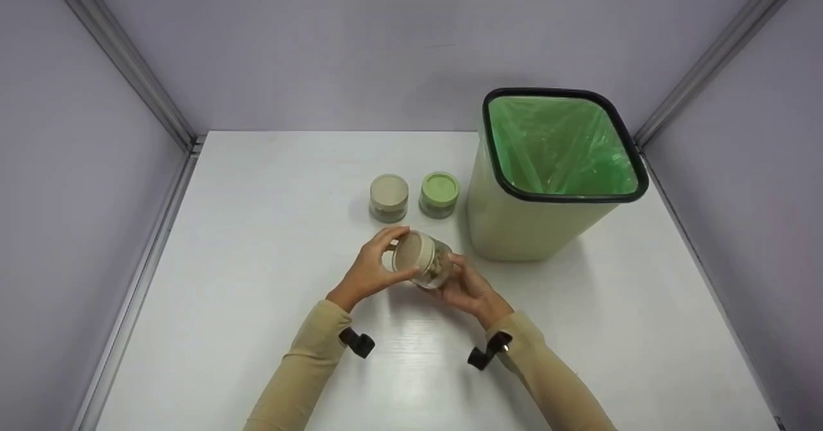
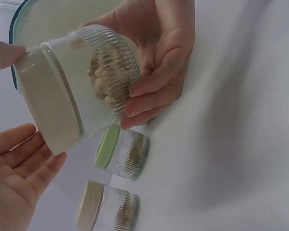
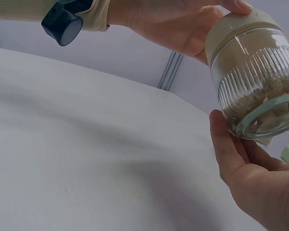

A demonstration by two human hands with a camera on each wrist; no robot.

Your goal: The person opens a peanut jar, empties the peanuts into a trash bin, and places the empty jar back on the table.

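Above the white table (image 1: 257,238), the left hand (image 1: 370,270) is gripping the beige lid (image 1: 407,252) of a tilted ribbed glass jar (image 1: 432,262) holding pale crumbly bits, the right hand (image 1: 468,286) is cupping its base, while two lidded jars (image 1: 389,197) (image 1: 439,194) and a green-lined bin (image 1: 553,161) are standing behind.

Three jars (image 1: 425,260) – two beige-lidded, one green-lidded – one bin (image 1: 514,225)
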